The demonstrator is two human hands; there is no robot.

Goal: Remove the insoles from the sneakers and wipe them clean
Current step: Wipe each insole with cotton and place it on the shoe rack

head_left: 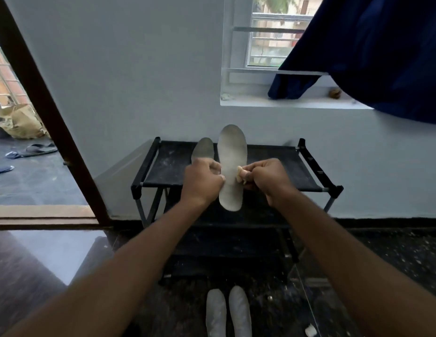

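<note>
The step in hand is the wiping. The left hand (203, 180) grips 1 insole (232, 152) with its fingers curled round the left edge. It holds the insole in the air above the shoe rack (273, 166), with the toe end up and away from the person. The right hand (263, 177) pinches a small pale cloth (240, 175) and presses it on the right edge of the insole, near the middle. A second insole (203, 149) lies on the top shelf of the rack, just behind the left hand and partly hidden by it.

I judge that both insoles are already out of the sneakers and that the cleaning is under way. The next move, I think, calls for strokes of the cloth along the whole length. The left hand must hold the thin insole firm so that it does not bend away.

On the floor near the person lie 2 pale long shapes (215, 312); I cannot tell if they are sneakers or more insoles. A white scrap (310, 330) lies to their right. A dark blue curtain (382, 57) hangs at the window, well apart. Nothing stands between the hands and the insole.
</note>
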